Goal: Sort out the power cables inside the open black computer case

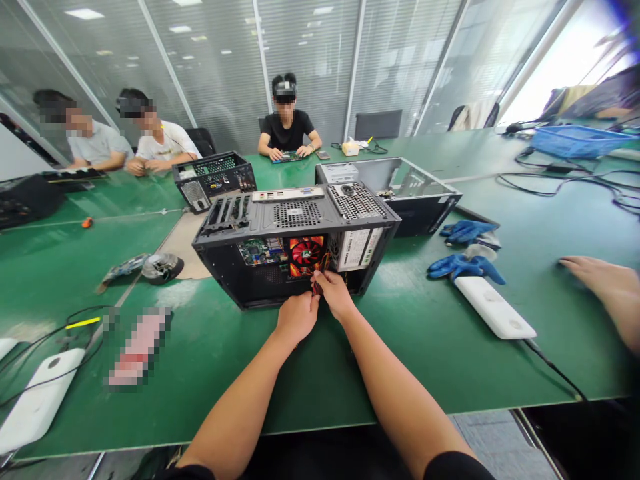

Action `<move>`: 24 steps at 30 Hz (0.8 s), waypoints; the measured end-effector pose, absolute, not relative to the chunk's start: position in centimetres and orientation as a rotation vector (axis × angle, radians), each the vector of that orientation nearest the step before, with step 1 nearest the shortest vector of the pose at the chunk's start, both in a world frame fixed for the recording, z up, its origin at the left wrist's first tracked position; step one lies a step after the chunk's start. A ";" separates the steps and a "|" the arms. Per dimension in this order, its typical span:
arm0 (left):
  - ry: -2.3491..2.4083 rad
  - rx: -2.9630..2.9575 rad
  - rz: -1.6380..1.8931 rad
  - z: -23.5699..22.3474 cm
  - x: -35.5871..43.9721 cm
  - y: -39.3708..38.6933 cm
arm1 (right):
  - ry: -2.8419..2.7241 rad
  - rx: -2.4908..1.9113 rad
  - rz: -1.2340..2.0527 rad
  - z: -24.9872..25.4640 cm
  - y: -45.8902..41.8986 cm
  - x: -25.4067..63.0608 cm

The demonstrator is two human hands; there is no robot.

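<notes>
A black computer case (250,285) lies before me with its open side toward me and its rear panel on top. Inside show a circuit board (260,251), a red and black cooling fan (306,255) and a power supply (357,249) with a white label. Just below the fan, my left hand (299,316) is closed, its thumb and finger pinching a bundle of thin cables (316,288). My right hand (334,292) pinches the same dark and reddish cables from the other side. The cable ends are hidden by my fingers.
Two more computer cases (425,215) (215,175) stand behind. Blue gloves (467,263) and a white power bank (495,308) lie right, near another person's hand (600,280). A tape roll (163,267) and another white device (43,400) lie left. Several people sit across the green table (200,400).
</notes>
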State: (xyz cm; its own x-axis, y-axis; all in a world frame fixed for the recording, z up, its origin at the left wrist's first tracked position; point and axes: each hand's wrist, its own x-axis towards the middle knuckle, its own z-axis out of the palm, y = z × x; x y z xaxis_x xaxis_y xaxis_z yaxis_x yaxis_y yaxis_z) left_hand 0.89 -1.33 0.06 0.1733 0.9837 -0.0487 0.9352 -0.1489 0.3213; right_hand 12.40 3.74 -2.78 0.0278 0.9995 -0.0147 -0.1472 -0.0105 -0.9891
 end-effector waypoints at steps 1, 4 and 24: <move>1.872 2.188 0.217 0.1 0.9 -1.4 | -1.071 -1.121 1.265 -2.8 3.7 12.4; 1.946 2.199 0.179 0.2 1.0 -1.6 | -1.082 -1.127 1.258 -2.9 3.8 12.4; 1.322 1.563 0.577 -0.3 0.2 -0.3 | -1.045 -1.062 1.383 -2.9 3.9 12.7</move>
